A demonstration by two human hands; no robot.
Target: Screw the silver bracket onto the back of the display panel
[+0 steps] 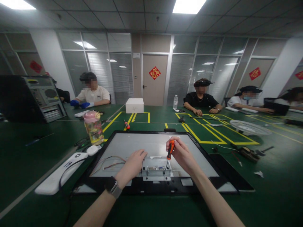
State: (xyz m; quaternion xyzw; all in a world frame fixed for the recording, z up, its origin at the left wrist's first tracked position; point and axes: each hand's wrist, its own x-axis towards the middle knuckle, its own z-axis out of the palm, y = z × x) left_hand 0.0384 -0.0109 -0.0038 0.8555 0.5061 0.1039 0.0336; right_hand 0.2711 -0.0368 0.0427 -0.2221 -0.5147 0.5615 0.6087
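The flat panel (142, 142), pale-backed with a black border, lies on the green table (165, 208) in front of the person, and a metal bracket (156, 178) with a row of ports sits near the middle of the panel's near side. Over the panel's right half, the right hand (181, 154) has its fingers wrapped closed around the orange-and-black handle of a screwdriver (170, 149); the shaft slants down to the bracket's right end, though whether its tip is seated in a screw is too small to tell. The left hand (132, 167), on the panel's left half, reaches to the bracket's left end with its fingers together and slightly bent; I cannot tell whether it pinches the metal or only rests there. A watch (113, 187) circles the left wrist, above the panel's near border. Thin wires (113, 157) lie across the panel's left part. Left of the panel are a long white block (54, 178) and a pink-lidded bottle (93, 129); just beside its right edge lies a dark slab (232, 171). Beyond the panel's far edge stand a white box (134, 106) marked 4 and a clear water bottle (175, 102), with 2 co-workers seated farther back, 1 wearing blue gloves (81, 104).
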